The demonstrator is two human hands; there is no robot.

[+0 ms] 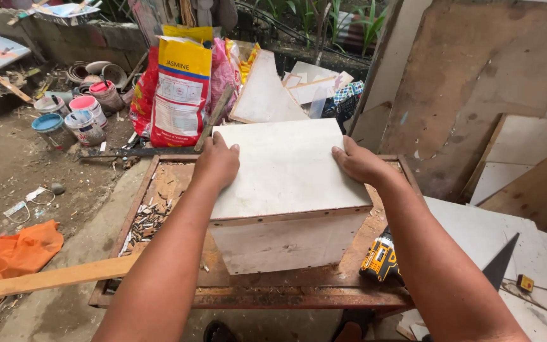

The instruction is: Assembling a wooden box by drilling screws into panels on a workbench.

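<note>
Hands first: I see my left hand (218,163) pressed flat on the top panel of a white plywood box (289,196), fingers (223,143) curled over its far-left edge, gripping the board. My right hand (361,163) rests on the right side of the same panel, fingers (340,155) spread and lying on the top near that edge rather than closed around anything. The box sits in the middle of a rusty, tray-like work surface (267,296) with raised wooden rims; its front face stands back from the near rim, leaving a strip of bare surface before it. To the left of the box the tray holds a litter of wood chips and scraps (150,218), so that side has open room, though cluttered. To the right, a yellow and black cordless drill (381,258) lies near the box's lower right corner, crowding that side. A long wooden batten (45,278) juts off the surface's left corner over the ground. Behind the box lean white board offcuts (264,95) and printed sacks (182,88), close to its far edge.
</note>
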